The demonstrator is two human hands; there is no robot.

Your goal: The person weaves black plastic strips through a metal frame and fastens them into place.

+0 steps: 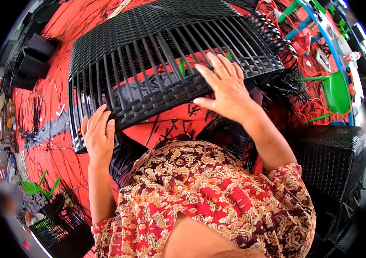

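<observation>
In front of me stands a black woven plastic-rattan furniture piece. Its far part is closely woven, and bare parallel bars run from there to a woven band along the near edge. My left hand rests at the near left corner of that band, fingers stretched forward and thumb apart. Farther right, my right hand lies over the band with its fingers spread across the bars' ends. Neither hand visibly grips a strip. Loose black strips hang in loops from the piece's right side.
Cut strips litter the red floor covering. A black woven block stands close on my right, beyond it a green chair. Dark woven pieces sit far left, a black crate near left. People are at both sides.
</observation>
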